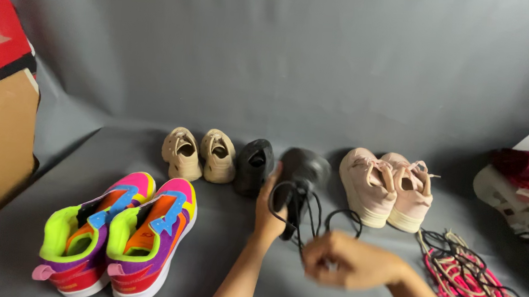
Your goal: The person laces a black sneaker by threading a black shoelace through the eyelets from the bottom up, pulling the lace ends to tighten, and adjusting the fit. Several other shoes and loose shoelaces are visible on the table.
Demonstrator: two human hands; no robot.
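- Black shoe (300,173) looks light but stiff — your left hand (267,212) grips its side, tilted up.
- Limp black lace (309,217) — right hand (350,260) is closed, pinching it; take it near the eyelets.

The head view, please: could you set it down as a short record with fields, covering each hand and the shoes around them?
left hand: grips the black shoe, tilted up off the grey cloth
right hand: blurred, closed on the black lace that runs from that shoe
other black shoe: standing beside it on the cloth
beige pair: at the back, unlaced
pink pair: right of the black shoes
multicoloured pair: front left
loose laces: pile at front right
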